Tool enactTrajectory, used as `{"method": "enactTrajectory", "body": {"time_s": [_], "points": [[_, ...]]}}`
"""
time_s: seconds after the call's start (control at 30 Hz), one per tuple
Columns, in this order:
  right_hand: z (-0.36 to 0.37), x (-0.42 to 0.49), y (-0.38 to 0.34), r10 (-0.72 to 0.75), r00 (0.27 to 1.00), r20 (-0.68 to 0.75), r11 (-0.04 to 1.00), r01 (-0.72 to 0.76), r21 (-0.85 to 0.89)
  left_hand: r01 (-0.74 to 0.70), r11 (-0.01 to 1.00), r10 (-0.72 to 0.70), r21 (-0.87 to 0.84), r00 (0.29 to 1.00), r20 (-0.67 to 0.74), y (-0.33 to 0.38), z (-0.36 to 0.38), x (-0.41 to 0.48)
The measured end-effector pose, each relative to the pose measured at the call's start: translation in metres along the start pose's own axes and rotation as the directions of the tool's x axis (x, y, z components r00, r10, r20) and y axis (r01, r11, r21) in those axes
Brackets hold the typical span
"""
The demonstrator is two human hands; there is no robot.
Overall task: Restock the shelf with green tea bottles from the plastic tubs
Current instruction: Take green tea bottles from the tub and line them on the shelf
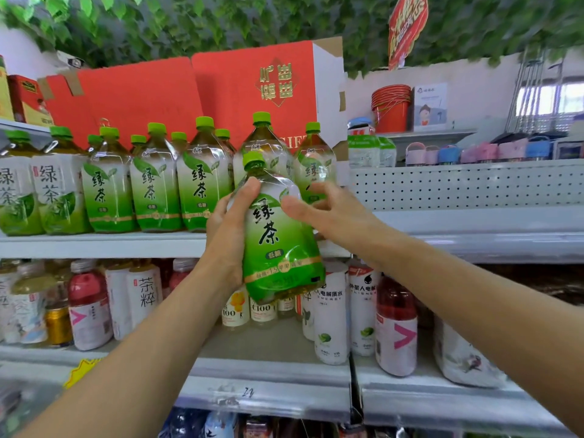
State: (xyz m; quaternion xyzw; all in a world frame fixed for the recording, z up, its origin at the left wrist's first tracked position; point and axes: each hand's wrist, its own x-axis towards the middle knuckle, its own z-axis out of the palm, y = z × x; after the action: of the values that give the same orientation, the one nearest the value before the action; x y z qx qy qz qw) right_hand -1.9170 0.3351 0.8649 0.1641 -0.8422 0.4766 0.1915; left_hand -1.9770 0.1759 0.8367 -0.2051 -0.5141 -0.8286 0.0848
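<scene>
Before shelf point(94, 245), hands point(226, 238) point(328, 213) grip green tea bottle point(278, 248) between them.

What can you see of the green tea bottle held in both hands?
The green tea bottle is clear plastic, green-capped, with brownish tea and a white-to-green label bearing dark characters. Top tilted left, it is held before a row of matching bottles. The left hand grips its left side; the right hand holds its upper right.

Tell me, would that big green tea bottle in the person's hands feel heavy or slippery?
Probably heavy: the green tea bottle looks full and large, and both the left hand and right hand are on it. Its glossy label wrap may be slippery. Its clear plastic shoulder would likely dent if squeezed.
</scene>
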Motion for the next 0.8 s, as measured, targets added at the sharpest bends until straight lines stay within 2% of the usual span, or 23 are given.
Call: {"method": "enactTrajectory", "body": {"time_s": [0.07, 0.13, 0.2, 0.27, 0.33, 0.37, 0.43, 0.47, 0.53, 0.6, 0.7, 0.8], "points": [[0.003, -0.015, -0.001, 0.023, 0.992, 0.124, 0.993, -0.037, 0.113, -0.061, 0.998, 0.061, -0.005, 0.998, -0.007, 0.004, 0.013, -0.007], [-0.002, -0.017, 0.001, 0.003, 0.99, 0.144, 0.981, -0.031, 0.191, -0.149, 0.985, 0.151, 0.083, 0.988, -0.019, 0.009, 0.031, -0.014], [-0.012, -0.018, 0.003, -0.018, 0.996, 0.086, 0.96, -0.007, 0.279, -0.236, 0.953, 0.241, 0.192, 0.971, -0.001, 0.014, 0.047, -0.017], [-0.023, -0.014, 0.006, -0.034, 0.999, -0.013, 0.941, 0.036, 0.336, -0.329, 0.897, 0.318, 0.297, 0.944, 0.084, 0.021, 0.057, -0.012], [-0.032, -0.008, 0.01, -0.026, 0.99, -0.136, 0.941, 0.071, 0.33, -0.425, 0.813, 0.414, 0.397, 0.902, 0.118, 0.026, 0.057, -0.001], [-0.037, -0.004, 0.012, -0.022, 0.98, -0.197, 0.945, 0.085, 0.317, -0.47, 0.74, 0.479, 0.481, 0.87, 0.114, 0.023, 0.053, 0.009], [-0.044, 0.005, 0.016, -0.019, 0.956, -0.294, 0.945, 0.113, 0.306, -0.468, 0.523, 0.575, 0.713, 0.811, 0.11, 0.011, 0.039, 0.026], [-0.047, 0.01, 0.019, -0.017, 0.944, -0.33, 0.945, 0.123, 0.302, -0.432, 0.426, 0.586, 0.795, 0.801, 0.121, 0.001, 0.031, 0.033], [-0.052, 0.021, 0.024, -0.004, 0.93, -0.367, 0.946, 0.122, 0.299, -0.361, 0.304, 0.556, 0.882, 0.819, 0.144, -0.021, 0.018, 0.043], [-0.052, 0.032, 0.029, 0.033, 0.926, -0.377, 0.95, 0.088, 0.299, -0.337, 0.249, 0.537, 0.908, 0.829, 0.16, -0.038, 0.01, 0.051], [-0.049, 0.05, 0.035, 0.063, 0.922, -0.381, 0.957, 0.053, 0.285, -0.366, 0.205, 0.579, 0.908, 0.793, 0.188, -0.051, 0.005, 0.055], [-0.043, 0.065, 0.041, 0.072, 0.931, -0.357, 0.96, 0.032, 0.277, -0.397, 0.217, 0.617, 0.892, 0.764, 0.189, -0.054, 0.004, 0.057]]}}
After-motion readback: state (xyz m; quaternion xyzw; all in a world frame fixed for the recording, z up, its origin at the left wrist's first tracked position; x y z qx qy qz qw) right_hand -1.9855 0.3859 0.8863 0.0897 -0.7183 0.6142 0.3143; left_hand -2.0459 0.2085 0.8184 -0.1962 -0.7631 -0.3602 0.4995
